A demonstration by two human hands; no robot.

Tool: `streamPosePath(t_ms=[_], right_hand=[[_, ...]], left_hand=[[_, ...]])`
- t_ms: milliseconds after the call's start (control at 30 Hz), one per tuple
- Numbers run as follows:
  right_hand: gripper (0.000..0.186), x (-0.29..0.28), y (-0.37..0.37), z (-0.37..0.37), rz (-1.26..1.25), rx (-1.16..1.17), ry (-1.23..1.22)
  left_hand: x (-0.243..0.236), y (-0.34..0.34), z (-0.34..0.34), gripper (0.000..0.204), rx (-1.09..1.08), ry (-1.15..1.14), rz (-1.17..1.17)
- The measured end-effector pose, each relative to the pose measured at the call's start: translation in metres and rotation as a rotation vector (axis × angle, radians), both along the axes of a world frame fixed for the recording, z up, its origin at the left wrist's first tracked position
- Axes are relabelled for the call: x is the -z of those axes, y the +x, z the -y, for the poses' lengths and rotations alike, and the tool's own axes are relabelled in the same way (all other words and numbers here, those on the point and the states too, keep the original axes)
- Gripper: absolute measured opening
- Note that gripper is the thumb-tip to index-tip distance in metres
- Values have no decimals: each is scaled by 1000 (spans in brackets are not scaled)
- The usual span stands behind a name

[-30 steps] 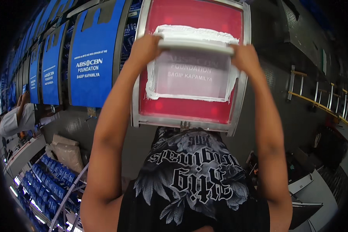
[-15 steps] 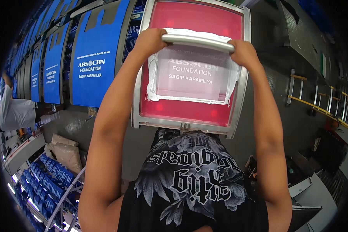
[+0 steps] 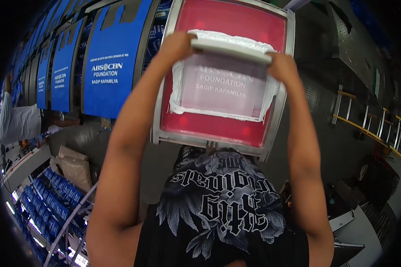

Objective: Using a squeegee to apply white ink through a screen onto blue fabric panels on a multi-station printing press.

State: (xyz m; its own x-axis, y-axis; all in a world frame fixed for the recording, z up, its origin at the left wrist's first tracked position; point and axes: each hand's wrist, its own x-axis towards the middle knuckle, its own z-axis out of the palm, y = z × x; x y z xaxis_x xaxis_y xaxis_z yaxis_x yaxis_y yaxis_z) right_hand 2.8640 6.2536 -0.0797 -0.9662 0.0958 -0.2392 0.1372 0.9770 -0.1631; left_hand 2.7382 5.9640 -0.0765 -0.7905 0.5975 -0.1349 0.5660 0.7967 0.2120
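Both my hands grip a long pale squeegee (image 3: 231,49), which spans the upper part of a screen-printing frame (image 3: 275,107). At its left end my left hand (image 3: 177,47) is closed around it; at the right end my right hand (image 3: 281,67) is closed too. Red mesh (image 3: 200,127) fills the metal frame around a paler printing window with white lettering. Thick white ink (image 3: 218,115) borders that window on all sides, with a heavy band just beyond the squeegee. The squeegee's blade edge is hidden beneath its handle.
Blue printed bag panels (image 3: 107,91) lie on boards in a row at left. A person in a grey sleeve (image 3: 20,123) is at the far left. Brown sacks (image 3: 73,167) and racks of blue pieces (image 3: 53,200) are lower left; a yellow-railed ladder (image 3: 365,129) lies right.
The squeegee's handle has tilted a little in my hands, which keep their grip. The whole view has shifted slightly. At the far left, the other person's arm has moved.
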Motion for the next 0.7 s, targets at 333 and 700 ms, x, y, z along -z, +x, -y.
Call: streamPosePath(t_ms=[333,700], right_hand=[[41,-55,-70,-33,39,-80,-288],[48,-25,-90,15,-14,-212,-139]], left_hand=[[-58,45,31,48,-57,464,-479],[78,331,88,39,-445,680,1467]])
